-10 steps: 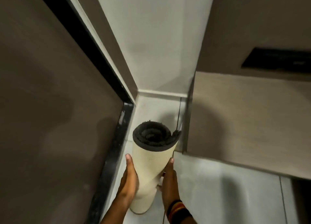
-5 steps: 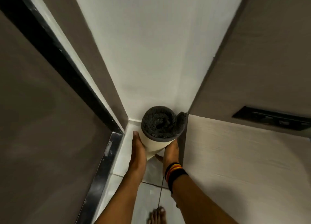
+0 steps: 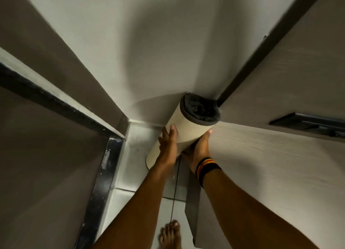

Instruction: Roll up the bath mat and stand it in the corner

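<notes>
Rolled bath mat (image 3: pixel 188 131) stands on end on the tiled floor (image 3: pixel 138 155) in the corner, tilted so its top leans up and to the right toward where the white wall (image 3: pixel 149 52) meets the pale wood-grain panel (image 3: pixel 261 164). Cream backing faces out; dark grey pile shows as a spiral at the top end. Bottom end rests on the floor w/ its lower rim visible left of the wrist. Left hand (image 3: pixel 168 146) lies flat along the roll's left side, fingers (image 3: pixel 172 130) straight and together, pressed on the backing. Right hand (image 3: pixel 198 148) cups the roll from the right/under side, fingers curled round it; thumb tip shows by the panel. Black, red & yellow wristband (image 3: pixel 206 167) on right wrist. Bare foot (image 3: pixel 170 233) on floor at bottom. Dark door frame (image 3: pixel 104 174) on the left.
</notes>
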A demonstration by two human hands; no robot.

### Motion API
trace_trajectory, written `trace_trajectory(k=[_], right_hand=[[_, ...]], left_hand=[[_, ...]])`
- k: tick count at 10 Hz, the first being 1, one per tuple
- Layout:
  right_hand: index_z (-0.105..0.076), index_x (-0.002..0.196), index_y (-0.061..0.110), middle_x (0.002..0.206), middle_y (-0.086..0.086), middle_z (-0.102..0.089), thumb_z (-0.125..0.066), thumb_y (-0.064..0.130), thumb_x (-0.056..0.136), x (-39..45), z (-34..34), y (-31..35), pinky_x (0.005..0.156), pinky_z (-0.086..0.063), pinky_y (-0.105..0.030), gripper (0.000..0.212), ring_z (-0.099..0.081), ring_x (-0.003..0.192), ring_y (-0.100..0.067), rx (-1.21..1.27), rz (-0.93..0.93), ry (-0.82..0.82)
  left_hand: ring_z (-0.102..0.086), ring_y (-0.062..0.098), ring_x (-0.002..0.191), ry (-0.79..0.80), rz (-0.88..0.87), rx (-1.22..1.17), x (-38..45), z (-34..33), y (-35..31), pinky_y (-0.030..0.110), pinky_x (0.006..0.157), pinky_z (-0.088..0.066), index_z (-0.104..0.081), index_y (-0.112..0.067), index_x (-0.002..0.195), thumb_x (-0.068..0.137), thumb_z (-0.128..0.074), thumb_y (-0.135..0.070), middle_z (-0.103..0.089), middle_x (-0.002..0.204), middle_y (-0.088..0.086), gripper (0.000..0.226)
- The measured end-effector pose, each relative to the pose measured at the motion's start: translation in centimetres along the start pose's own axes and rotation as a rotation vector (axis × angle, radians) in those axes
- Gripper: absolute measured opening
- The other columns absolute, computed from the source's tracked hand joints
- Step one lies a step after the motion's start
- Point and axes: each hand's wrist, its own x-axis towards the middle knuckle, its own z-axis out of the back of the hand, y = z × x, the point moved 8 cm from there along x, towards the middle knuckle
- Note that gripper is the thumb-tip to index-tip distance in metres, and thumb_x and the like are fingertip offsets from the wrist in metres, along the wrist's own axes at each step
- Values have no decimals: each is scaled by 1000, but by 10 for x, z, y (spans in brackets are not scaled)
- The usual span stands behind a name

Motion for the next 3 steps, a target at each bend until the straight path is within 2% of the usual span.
trace_trajectory(k=[1, 2, 3], right_hand=[[-46, 146, 32, 151, -6, -50, -21, 86, 82, -13, 2, -5, 120, -31, -50, 88, -46, 137, -27, 56, 80, -24], [-43, 145, 35, 144, 4, -51, -21, 79, 89, -55, 12, -16, 118, -32, -46, 75, -47, 132, -19, -214, 206, -78], [-44, 141, 32, 137, 6, -56, -27, 66, 96, -103, 19, -32, 107, -46, -39, 59, -53, 128, -17, -608, 353, -84]], left_hand=[[2, 25, 158, 35, -25, 87, -11, 3, 2, 54, 124, -6, 4, -38, 159, 88, -21, -77, 10, 172, -1, 85], [8, 23, 157, -97, -163, 258, -31, 23, 10, 55, 125, -8, 14, -42, 157, 97, -21, -69, 18, 170, -4, 74], [11, 18, 156, -299, -375, 487, -61, 50, 1, 50, 127, -10, 13, -34, 159, 99, -19, -64, 15, 170, -3, 75]])
